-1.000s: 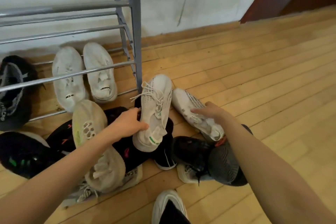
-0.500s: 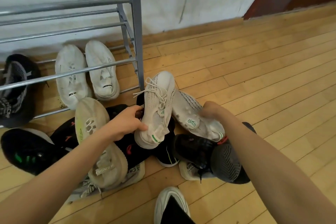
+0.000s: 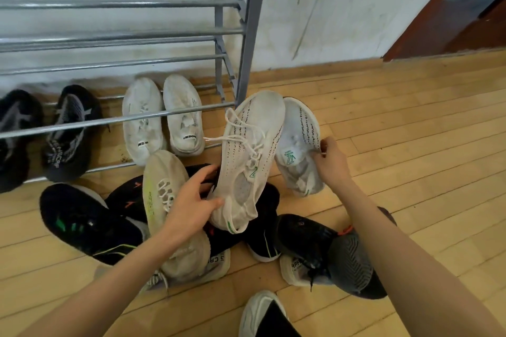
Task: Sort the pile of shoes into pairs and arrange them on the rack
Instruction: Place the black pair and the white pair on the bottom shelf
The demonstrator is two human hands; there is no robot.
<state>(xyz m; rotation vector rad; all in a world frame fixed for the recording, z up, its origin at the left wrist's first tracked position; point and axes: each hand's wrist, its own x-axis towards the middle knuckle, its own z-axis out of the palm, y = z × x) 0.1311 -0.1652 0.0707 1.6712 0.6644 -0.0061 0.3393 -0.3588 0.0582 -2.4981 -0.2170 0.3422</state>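
My left hand (image 3: 193,204) grips a white knit sneaker with green trim (image 3: 250,156) by its heel side, toe pointing at the rack post. My right hand (image 3: 331,161) holds the matching white sneaker (image 3: 298,142) by its right edge, close beside the first. Both are lifted above the pile of shoes (image 3: 175,224) on the floor. The grey metal rack (image 3: 246,35) stands at the left against the wall. On its bottom rails sit a white pair (image 3: 161,120) and a black-and-grey pair (image 3: 68,131).
The pile holds a beige sneaker (image 3: 164,194), a black shoe with green marks (image 3: 82,221) and dark shoes (image 3: 323,246) on the right. A white shoe on a foot (image 3: 260,314) shows at the bottom. Bare wooden floor (image 3: 410,131) stretches right; a brown door frame (image 3: 438,8) stands far right.
Both white sneakers rose off the pile and came together side by side. My right hand shifted its hold on the second sneaker. The camera moved closer to the rack.
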